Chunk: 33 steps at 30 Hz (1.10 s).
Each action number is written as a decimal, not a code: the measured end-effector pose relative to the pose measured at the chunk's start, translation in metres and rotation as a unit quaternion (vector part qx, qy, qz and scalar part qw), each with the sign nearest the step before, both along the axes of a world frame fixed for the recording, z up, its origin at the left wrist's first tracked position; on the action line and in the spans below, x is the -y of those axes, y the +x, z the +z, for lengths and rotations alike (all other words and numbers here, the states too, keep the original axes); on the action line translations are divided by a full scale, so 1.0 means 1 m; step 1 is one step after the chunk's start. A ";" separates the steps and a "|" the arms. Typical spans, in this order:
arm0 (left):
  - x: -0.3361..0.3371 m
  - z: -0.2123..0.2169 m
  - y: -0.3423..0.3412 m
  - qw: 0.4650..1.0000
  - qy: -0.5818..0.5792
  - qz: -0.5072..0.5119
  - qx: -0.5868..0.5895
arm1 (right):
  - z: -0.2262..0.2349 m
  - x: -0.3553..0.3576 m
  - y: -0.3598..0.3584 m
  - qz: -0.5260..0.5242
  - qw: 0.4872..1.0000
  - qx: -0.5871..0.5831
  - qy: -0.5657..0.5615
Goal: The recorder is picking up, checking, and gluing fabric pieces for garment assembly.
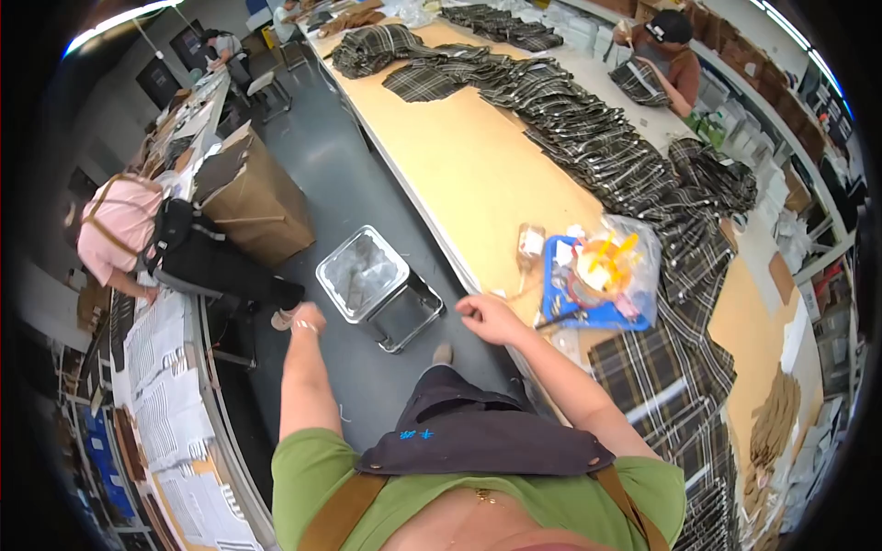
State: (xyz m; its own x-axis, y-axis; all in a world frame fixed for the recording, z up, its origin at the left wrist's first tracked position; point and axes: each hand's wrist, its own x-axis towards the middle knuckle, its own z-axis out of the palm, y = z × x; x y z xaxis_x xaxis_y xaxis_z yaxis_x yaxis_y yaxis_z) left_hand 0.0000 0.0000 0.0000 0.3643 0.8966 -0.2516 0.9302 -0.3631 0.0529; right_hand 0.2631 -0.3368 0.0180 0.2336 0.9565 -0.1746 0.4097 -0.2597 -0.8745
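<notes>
My left hand (308,318) hangs over the floor, left of a square stool (363,274) with a plastic-wrapped top and metal legs. Its fingers point away and are mostly hidden, so how far they are curled does not show. Beside the table edge, my right hand (489,319) is loosely bent, fingers apart, with nothing in it. Nearest to it on the table is a blue tray (557,285) holding an orange-and-white container (602,266) and yellow-handled tools. A clear plastic bag (647,241) lies around the tray, and a small bottle (530,243) stands beside it.
Dark plaid fabric pieces (606,147) run along the right-hand table (413,138). Opposite sits a person in a black cap (669,28). At left, a person in pink (129,220) bends over another table, near a large cardboard box (262,207). Grey floor (326,138) lies between.
</notes>
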 end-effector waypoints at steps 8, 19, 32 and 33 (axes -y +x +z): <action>-0.243 0.003 0.362 0.970 0.041 -0.124 0.205 | -0.024 -0.221 0.195 -0.204 0.965 0.161 0.030; -0.383 -0.078 0.647 0.886 0.050 -0.229 0.400 | -0.082 -0.345 0.296 -0.268 0.859 0.422 -0.110; -0.396 -0.057 0.665 0.823 0.161 -0.438 0.322 | -0.084 -0.344 0.296 -0.271 0.875 0.381 -0.128; -0.374 -0.046 0.651 0.832 0.045 -0.463 0.301 | -0.085 -0.344 0.295 -0.271 0.871 0.388 -0.130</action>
State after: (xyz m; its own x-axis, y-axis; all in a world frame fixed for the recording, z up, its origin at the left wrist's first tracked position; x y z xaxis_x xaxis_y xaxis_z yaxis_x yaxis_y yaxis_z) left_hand 0.6509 0.3741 -0.0457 0.9453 0.1659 0.2808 0.0631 -0.9377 0.3416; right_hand 0.5585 0.0072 -0.0673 0.7825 0.6211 0.0432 0.6075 -0.7465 -0.2715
